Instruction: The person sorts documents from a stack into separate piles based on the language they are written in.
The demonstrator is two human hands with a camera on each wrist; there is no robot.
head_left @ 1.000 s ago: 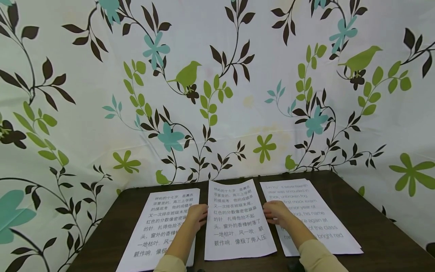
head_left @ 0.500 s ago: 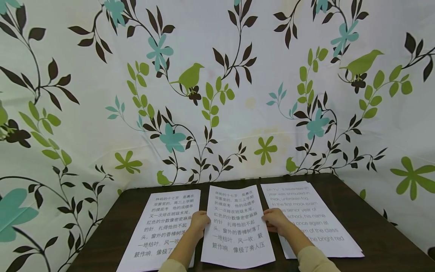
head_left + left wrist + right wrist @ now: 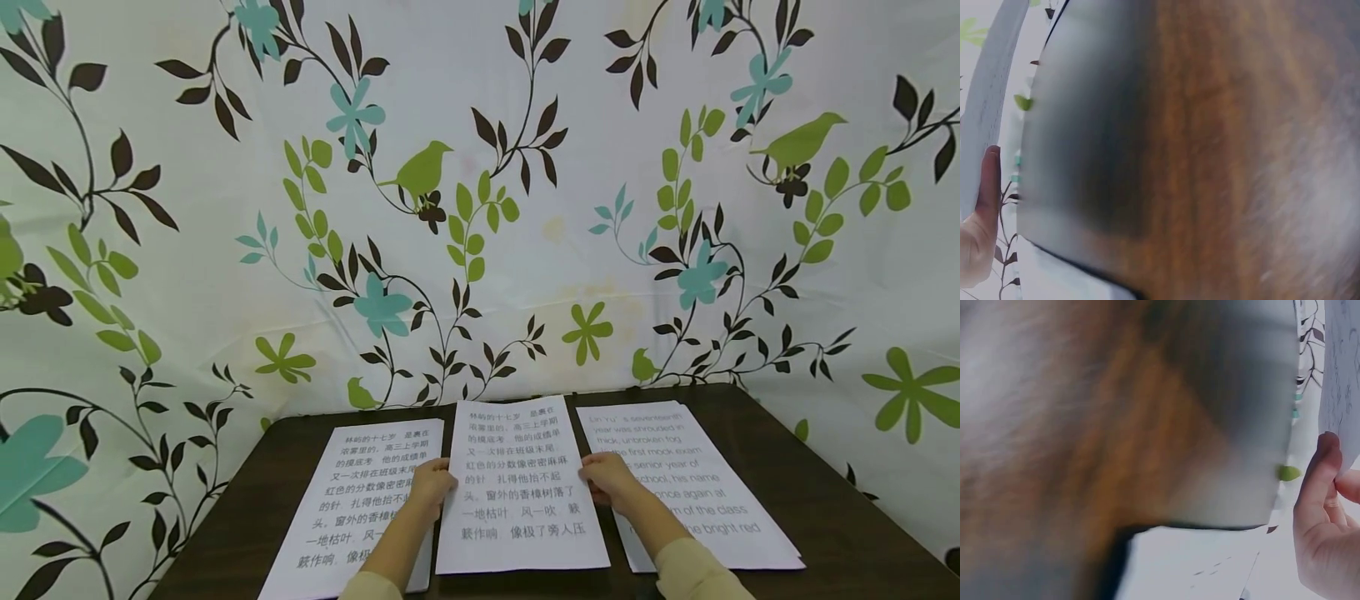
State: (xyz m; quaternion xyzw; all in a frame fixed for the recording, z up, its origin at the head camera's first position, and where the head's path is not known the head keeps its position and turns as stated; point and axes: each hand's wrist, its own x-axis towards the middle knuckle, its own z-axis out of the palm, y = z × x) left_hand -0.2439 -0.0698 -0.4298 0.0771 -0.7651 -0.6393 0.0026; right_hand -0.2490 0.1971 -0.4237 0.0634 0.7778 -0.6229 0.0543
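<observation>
A white sheet of paper (image 3: 521, 492) printed with Chinese characters is held up between both hands at the middle of the table. At its left edge my left hand (image 3: 435, 483) grips it, and in the left wrist view a finger (image 3: 988, 181) lies along the back of the paper. My right hand (image 3: 611, 482) pinches the right edge; the right wrist view has its thumb and fingers (image 3: 1322, 465) on either side of the paper. Seen from the wrists, the sheet stands clear of the tabletop, slightly bowed.
Left of the sheet lies a stack of pages (image 3: 360, 492) with Chinese text, partly under my left forearm. A stack with English text (image 3: 693, 475) lies to the right, its pages slightly fanned. The dark wooden table (image 3: 225, 542) meets a patterned cloth backdrop (image 3: 480, 208).
The sheet tipped toward me and curved half a second ago; now its top edge is higher again and it is flatter. Both hands have shifted slightly with it, still holding its sides.
</observation>
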